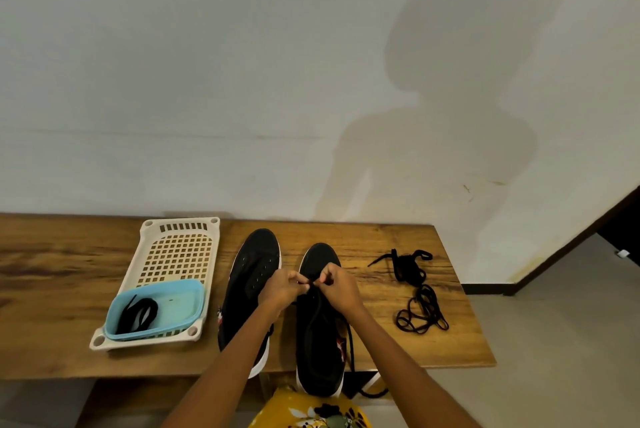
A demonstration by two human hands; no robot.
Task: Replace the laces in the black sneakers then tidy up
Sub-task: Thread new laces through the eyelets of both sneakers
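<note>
1. the right sneaker [320, 323] stands on the bench [52, 289], toe to the wall; every place below is told from it.
2. both hands meet over its eyelets: the left hand [282, 289] and right hand [337, 287] each seem to pinch the lace [350, 346], though the pinch is small and dark.
3. the lace is soft and limp; it is best held near its stiff tip.
4. the left sneaker [254, 275] stands just left, unlaced.
5. a tray [173, 254] further left holds a blue tub [180, 303] with a coiled lace [138, 315].
6. loose old laces [417, 289] lie to its right.
</note>
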